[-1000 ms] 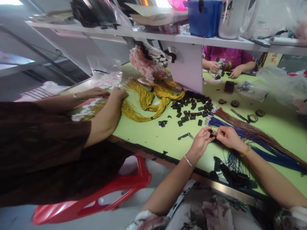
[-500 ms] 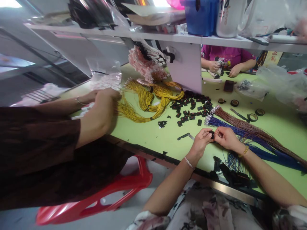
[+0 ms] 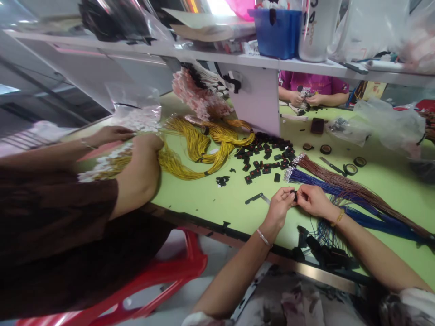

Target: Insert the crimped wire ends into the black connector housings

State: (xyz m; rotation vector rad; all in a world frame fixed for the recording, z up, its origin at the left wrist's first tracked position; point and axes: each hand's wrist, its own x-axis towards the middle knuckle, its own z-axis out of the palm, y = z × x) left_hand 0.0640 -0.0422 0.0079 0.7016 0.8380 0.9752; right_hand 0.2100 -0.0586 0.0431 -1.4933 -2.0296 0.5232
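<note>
Just above the green table, my left hand (image 3: 279, 206) pinches a small black plastic connector housing (image 3: 294, 195) between thumb and fingertips. My right hand (image 3: 315, 200) meets it from the other side, its fingers closed; what they grip is too small to tell. Thin dark-blue wires (image 3: 322, 231) hang below my right hand, running to a cluster of black housings (image 3: 328, 253) at the table's near edge. Beyond my hands lie a bundle of blue wires (image 3: 309, 178) and a bundle of brown wires (image 3: 326, 170), both with silvery terminal ends.
Many loose black housings (image 3: 267, 158) lie past my left hand, with a folding blade (image 3: 254, 198) nearer. Yellow wire bundles (image 3: 204, 149) and a co-worker's arms (image 3: 142, 172) are at left. Tape rolls (image 3: 350, 169) sit right, under a shelf (image 3: 217, 56). Another person works opposite.
The view has shifted slightly to the right. My hands still hold the black housing close together. The co-worker's hands at left have moved apart, showing white-ended yellow wires.
</note>
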